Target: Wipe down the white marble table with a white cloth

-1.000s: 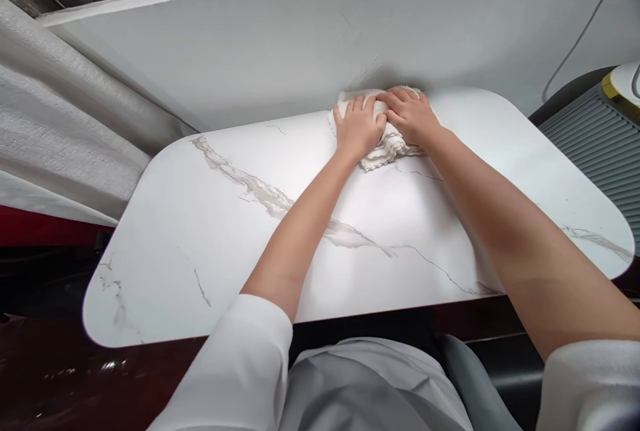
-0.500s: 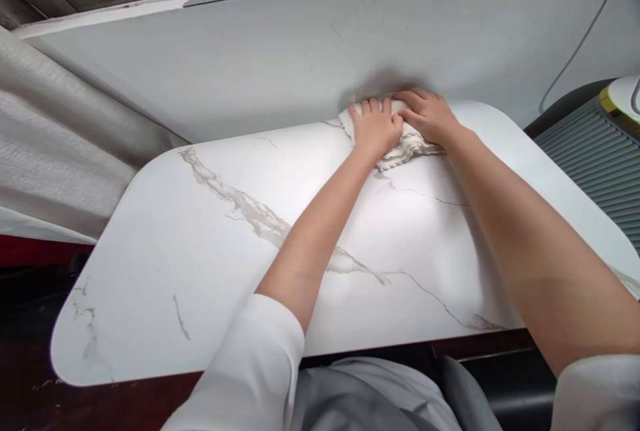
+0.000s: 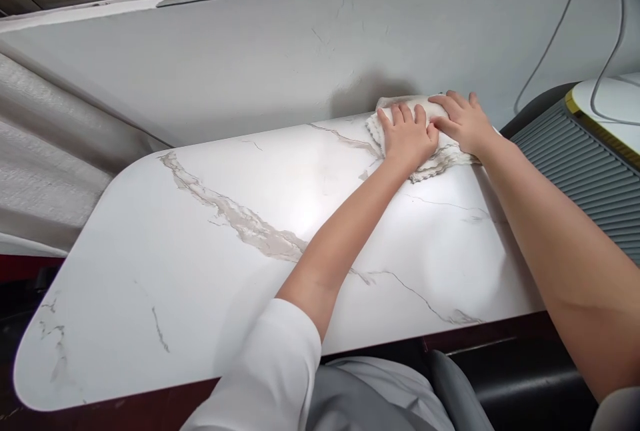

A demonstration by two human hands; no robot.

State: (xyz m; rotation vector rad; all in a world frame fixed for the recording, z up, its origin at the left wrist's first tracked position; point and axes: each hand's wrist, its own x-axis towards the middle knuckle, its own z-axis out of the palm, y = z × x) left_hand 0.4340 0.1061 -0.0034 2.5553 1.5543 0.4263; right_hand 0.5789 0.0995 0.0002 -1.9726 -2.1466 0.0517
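Observation:
A folded white cloth with a frilly edge (image 3: 440,165) lies on the white marble-patterned table (image 3: 240,311), close to the wall at the far edge. My left hand (image 3: 409,137) rests palm down on it, fingers spread and pressing flat. Just to the right, my right hand (image 3: 466,123) presses on the same cloth with its fingers stretched out and apart. The left thumb and right thumb nearly meet over the cloth. Both palms hide part of it.
A grey wall (image 3: 225,71) runs along the table's far side. Light curtain folds (image 3: 45,151) hang at the left. At the right stands a grey ribbed unit (image 3: 590,157) with a white top, and a cable (image 3: 555,34) hangs before the wall.
Both hands and the cloth have slid rightward along the table's far edge. The view has also shifted a little to the right.

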